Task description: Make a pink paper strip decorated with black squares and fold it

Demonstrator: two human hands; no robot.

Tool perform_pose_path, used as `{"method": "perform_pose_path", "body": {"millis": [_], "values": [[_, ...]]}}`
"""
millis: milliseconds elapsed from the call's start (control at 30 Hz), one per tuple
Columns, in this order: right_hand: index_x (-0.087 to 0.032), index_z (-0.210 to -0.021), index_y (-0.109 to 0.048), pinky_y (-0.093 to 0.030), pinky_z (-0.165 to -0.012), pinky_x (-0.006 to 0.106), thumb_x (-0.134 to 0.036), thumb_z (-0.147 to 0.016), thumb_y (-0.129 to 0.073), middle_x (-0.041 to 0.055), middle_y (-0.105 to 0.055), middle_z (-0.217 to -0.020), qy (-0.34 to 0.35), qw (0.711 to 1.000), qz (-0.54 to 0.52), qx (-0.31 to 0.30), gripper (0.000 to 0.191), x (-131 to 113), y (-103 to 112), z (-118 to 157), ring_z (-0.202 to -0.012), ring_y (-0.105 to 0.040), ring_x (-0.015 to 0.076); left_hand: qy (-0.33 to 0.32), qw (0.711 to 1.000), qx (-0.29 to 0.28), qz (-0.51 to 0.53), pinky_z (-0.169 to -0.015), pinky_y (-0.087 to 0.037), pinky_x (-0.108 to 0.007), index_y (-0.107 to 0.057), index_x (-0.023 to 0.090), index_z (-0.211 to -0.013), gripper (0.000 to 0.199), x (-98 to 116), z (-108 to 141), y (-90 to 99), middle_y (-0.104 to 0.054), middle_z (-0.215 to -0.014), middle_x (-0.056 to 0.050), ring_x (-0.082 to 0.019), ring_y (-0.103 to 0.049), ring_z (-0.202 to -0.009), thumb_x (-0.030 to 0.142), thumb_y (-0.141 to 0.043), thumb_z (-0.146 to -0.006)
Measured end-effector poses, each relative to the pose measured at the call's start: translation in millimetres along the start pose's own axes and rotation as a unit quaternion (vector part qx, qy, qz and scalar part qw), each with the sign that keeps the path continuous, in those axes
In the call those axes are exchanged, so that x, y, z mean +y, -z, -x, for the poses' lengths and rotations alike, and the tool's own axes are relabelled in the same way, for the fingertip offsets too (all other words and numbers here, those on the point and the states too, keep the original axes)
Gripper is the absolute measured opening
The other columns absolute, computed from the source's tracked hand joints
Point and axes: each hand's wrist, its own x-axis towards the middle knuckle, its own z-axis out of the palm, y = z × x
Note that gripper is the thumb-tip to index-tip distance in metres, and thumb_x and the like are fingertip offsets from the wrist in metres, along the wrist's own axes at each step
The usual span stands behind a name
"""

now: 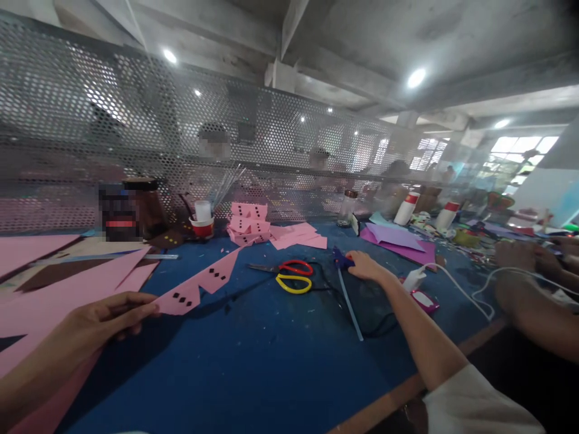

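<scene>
My left hand (120,314) pinches the near end of a pink paper strip (199,286) with black diamond marks and a notched edge, held above the blue table (253,374). On the right, my right hand (364,266) is closed around a dark blue glue gun (342,260), with a pale glue stick (350,304) reaching toward me beside it. Scissors (296,276) with one red and one yellow handle lie between my hands, blades pointing left. Behind them stands a stack of folded pink pieces (248,224) with similar black marks.
Pink sheets (90,289) cover the left side. Flat pink pieces (301,235), purple sheets (398,238), a cup (202,223) and a glass jar (348,208) stand or lie behind. A white cable (456,289) and a co-worker's arm (525,301) are at right.
</scene>
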Motion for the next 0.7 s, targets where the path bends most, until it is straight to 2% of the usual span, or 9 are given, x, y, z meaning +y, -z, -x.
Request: {"method": "perform_pose_path", "body": {"millis": [67, 133, 167, 267, 333, 400, 467, 600, 700], "values": [[-0.016, -0.124, -0.058, -0.047, -0.093, 0.053, -0.026, -0.087, -0.066, 0.0133, -0.059, -0.124, -0.002, 1.000, -0.010, 0.015, 0.039, -3, 7, 5, -0.113, -0.056, 0.0310, 0.003, 0.998, -0.055, 0.033, -0.055, -0.043, -0.025, -0.074, 0.027, -0.089, 0.043, 4, 3, -2.2, -0.070, -0.073, 0.001, -0.018, -0.058, -0.065, 0.061, -0.072, -0.063], [-0.014, -0.125, -0.059, -0.040, -0.096, 0.061, -0.018, -0.081, -0.067, 0.0193, -0.056, -0.127, -0.001, 0.999, -0.027, 0.044, 0.044, -10, 18, 9, -0.121, -0.049, 0.0400, -0.008, 0.998, -0.038, 0.047, -0.053, -0.038, -0.024, -0.073, 0.025, -0.087, 0.042, 14, 9, -5.6, -0.069, -0.071, 0.002, -0.017, -0.055, -0.061, 0.060, -0.072, -0.063], [-0.014, -0.126, -0.059, -0.037, -0.098, 0.062, -0.016, -0.082, -0.063, 0.0203, -0.055, -0.129, 0.007, 0.997, -0.040, 0.061, 0.043, -16, 25, 11, -0.124, -0.046, 0.0407, -0.010, 0.998, -0.035, 0.051, -0.052, -0.037, -0.024, -0.073, 0.024, -0.086, 0.043, 20, 13, -7.4, -0.069, -0.071, 0.002, -0.017, -0.054, -0.060, 0.060, -0.072, -0.063], [-0.017, -0.128, -0.057, -0.037, -0.104, 0.049, -0.016, -0.087, -0.054, 0.0147, -0.059, -0.128, 0.071, 0.989, -0.099, 0.087, 0.041, -48, 49, 20, -0.123, -0.051, 0.0302, -0.009, 0.996, -0.062, 0.056, -0.053, -0.037, -0.025, -0.074, 0.021, -0.085, 0.043, 39, 22, -11.1, -0.069, -0.072, -0.001, -0.017, -0.055, -0.062, 0.058, -0.073, -0.062], [-0.022, -0.124, -0.060, -0.044, -0.101, 0.038, -0.026, -0.093, -0.050, 0.0074, -0.064, -0.123, 0.143, 0.974, -0.159, 0.072, 0.032, -78, 63, 31, -0.114, -0.059, 0.0217, -0.015, 0.993, -0.092, 0.070, -0.053, -0.037, -0.025, -0.074, 0.020, -0.083, 0.040, 50, 26, -12.5, -0.066, -0.068, -0.001, -0.017, -0.055, -0.062, 0.055, -0.074, -0.064], [-0.022, -0.115, -0.065, -0.045, -0.100, 0.040, -0.035, -0.093, -0.054, 0.0065, -0.067, -0.119, 0.235, 0.912, -0.336, 0.009, 0.029, -112, 72, 45, -0.111, -0.062, 0.0226, -0.017, 0.990, -0.105, 0.089, -0.056, -0.039, -0.025, -0.074, 0.020, -0.085, 0.038, 59, 29, -14.4, -0.065, -0.069, -0.001, -0.017, -0.055, -0.064, 0.053, -0.074, -0.067], [-0.023, -0.112, -0.066, -0.047, -0.098, 0.042, -0.040, -0.089, -0.060, 0.0054, -0.070, -0.114, 0.254, 0.856, -0.450, -0.032, 0.030, -144, 73, 59, -0.108, -0.065, 0.0233, -0.024, 0.988, -0.113, 0.103, -0.058, -0.041, -0.025, -0.074, 0.021, -0.086, 0.035, 67, 32, -18.0, -0.066, -0.072, -0.002, -0.017, -0.056, -0.066, 0.052, -0.075, -0.069], [-0.020, -0.113, -0.067, -0.049, -0.095, 0.039, -0.043, -0.082, -0.069, 0.0063, -0.071, -0.110, 0.183, 0.769, -0.609, -0.063, 0.039, -185, 59, 77, -0.105, -0.065, 0.0227, -0.059, 0.984, -0.132, 0.104, -0.059, -0.042, -0.026, -0.075, 0.022, -0.084, 0.033, 79, 36, -29.6, -0.068, -0.077, -0.003, -0.018, -0.056, -0.066, 0.051, -0.075, -0.070], [-0.016, -0.105, -0.069, -0.050, -0.089, 0.036, -0.043, -0.077, -0.073, 0.0065, -0.072, -0.100, 0.135, 0.740, -0.657, -0.048, 0.039, -195, 47, 81, -0.096, -0.066, 0.0212, -0.074, 0.982, -0.134, 0.109, -0.058, -0.041, -0.027, -0.075, 0.022, -0.084, 0.031, 82, 37, -38.4, -0.068, -0.076, -0.003, -0.018, -0.056, -0.065, 0.051, -0.074, -0.071]]}}
